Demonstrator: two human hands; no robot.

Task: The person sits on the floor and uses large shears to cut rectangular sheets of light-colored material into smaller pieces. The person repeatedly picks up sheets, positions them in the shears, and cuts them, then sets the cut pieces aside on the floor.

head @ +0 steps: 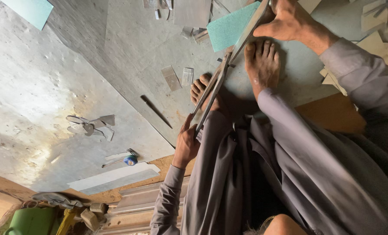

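Metal strip (229,61) spans both hands — left hand (186,146) pinches its near end, right hand (289,19) clamps its far end, against a bare foot (262,65).

Person wears a loose grey-lilac long-sleeved tunic, soft thin cloth, heavily creased. Matching baggy grey trousers (289,156) fold over both legs. Sleeve cuffs plain and wide, no buttons visible. Left hand (186,146) and right hand (289,19) bare, no gloves or rings seen. Both feet (262,65) bare, no sandals.
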